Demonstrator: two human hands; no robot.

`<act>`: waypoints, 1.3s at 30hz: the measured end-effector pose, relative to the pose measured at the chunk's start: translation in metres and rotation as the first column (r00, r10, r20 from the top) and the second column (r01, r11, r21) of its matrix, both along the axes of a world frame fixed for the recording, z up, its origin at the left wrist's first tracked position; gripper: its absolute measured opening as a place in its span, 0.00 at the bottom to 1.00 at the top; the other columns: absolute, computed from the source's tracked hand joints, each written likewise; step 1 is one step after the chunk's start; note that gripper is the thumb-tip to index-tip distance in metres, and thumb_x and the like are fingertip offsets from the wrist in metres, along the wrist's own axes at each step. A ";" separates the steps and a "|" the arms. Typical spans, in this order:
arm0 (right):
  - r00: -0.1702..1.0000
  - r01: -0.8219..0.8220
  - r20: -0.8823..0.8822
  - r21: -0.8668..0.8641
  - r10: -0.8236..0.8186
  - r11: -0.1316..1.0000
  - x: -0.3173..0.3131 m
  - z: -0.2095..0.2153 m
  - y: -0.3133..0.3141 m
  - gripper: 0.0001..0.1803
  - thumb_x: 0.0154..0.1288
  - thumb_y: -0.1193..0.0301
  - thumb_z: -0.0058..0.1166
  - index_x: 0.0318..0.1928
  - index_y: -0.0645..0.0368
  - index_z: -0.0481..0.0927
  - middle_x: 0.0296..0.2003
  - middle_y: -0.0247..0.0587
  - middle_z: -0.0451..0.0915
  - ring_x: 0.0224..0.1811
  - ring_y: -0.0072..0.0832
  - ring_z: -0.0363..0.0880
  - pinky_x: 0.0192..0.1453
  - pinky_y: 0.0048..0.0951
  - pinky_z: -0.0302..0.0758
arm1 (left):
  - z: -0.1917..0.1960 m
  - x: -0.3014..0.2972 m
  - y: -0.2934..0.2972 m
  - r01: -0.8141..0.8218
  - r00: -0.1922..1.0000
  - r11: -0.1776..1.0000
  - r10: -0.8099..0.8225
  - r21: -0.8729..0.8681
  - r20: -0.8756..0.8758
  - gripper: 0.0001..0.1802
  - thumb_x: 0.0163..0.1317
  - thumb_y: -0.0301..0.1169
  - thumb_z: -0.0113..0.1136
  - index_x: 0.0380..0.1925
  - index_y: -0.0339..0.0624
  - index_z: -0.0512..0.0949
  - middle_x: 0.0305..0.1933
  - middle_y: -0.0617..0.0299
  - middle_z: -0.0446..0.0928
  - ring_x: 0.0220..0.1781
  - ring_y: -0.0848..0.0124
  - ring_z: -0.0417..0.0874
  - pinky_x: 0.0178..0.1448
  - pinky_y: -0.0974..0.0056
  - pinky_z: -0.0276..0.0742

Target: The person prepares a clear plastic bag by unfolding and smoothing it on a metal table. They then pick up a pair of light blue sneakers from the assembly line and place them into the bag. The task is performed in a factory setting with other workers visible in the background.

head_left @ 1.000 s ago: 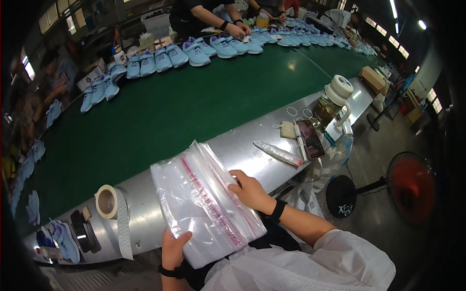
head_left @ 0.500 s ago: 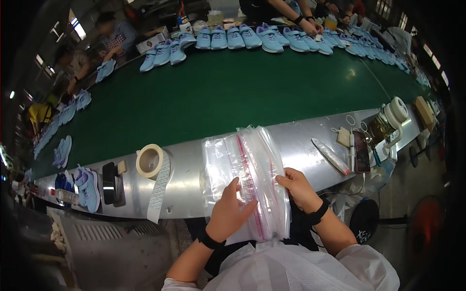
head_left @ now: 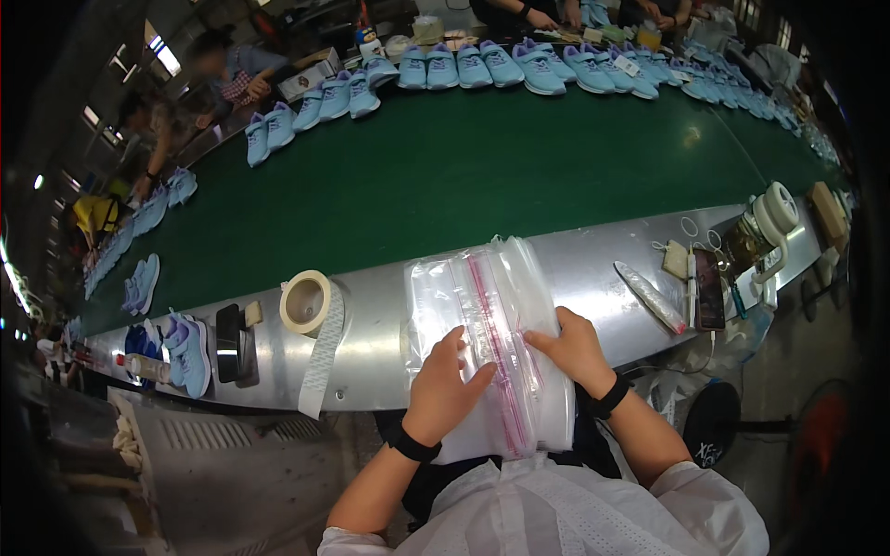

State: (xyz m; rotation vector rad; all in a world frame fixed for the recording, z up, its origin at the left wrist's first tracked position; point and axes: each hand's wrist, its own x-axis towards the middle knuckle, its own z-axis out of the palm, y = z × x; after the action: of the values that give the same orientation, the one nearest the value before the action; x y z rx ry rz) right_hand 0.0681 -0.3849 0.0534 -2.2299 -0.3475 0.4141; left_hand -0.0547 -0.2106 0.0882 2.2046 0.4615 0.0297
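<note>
Head view: a stack of clear plastic bags [head_left: 508, 375] with pink strips lies across the metal table's [head_left: 378, 361] near edge, reaching toward the person's lap. The left hand [head_left: 439, 397] is over it, thumb and fingers spread apart. The right hand [head_left: 582, 354] meets its right side; whether it grips, I cannot tell.

The left hand [head_left: 440, 389], earlier at the clear plastic bags' [head_left: 431, 298] lower left edge, now spreads over them, a pair of light blue shoes [head_left: 258, 141] now stands beside the long row [head_left: 440, 70], and a co-worker's hands [head_left: 540, 18] are now off the shoes.
</note>
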 end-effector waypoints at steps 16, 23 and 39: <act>0.931 0.079 -0.354 0.443 0.094 0.893 -0.006 -0.024 0.008 0.13 0.67 0.66 0.51 0.40 0.65 0.76 0.30 0.33 0.76 0.31 0.18 0.71 0.35 0.24 0.70 | -0.015 0.048 -0.020 -0.070 0.997 0.998 0.070 0.006 0.015 0.46 0.56 0.47 0.62 0.63 0.25 0.54 0.57 0.39 0.68 0.55 0.52 0.75 0.55 0.59 0.73; 0.987 -0.031 -0.146 0.216 0.064 0.976 -0.008 -0.014 0.010 0.16 0.59 0.66 0.55 0.41 0.68 0.76 0.29 0.46 0.80 0.31 0.29 0.77 0.38 0.29 0.73 | -0.009 0.033 -0.018 -0.190 0.982 0.916 0.179 0.354 0.064 0.50 0.53 0.49 0.64 0.63 0.23 0.52 0.47 0.43 0.71 0.48 0.54 0.77 0.47 0.57 0.75; 0.767 0.124 -0.484 0.757 0.422 0.642 -0.016 0.064 0.039 0.20 0.60 0.76 0.55 0.52 0.69 0.71 0.41 0.41 0.80 0.38 0.22 0.79 0.43 0.24 0.77 | 0.010 0.008 0.027 -0.006 0.969 0.863 0.130 -0.504 0.211 0.41 0.55 0.45 0.63 0.58 0.25 0.60 0.55 0.41 0.69 0.55 0.59 0.74 0.55 0.58 0.72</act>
State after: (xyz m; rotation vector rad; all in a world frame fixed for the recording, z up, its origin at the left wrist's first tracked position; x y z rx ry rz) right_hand 0.0518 -0.3456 0.1177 -1.1190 -0.2782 0.8982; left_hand -0.0472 -0.1840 0.0984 1.6433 0.3621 0.1919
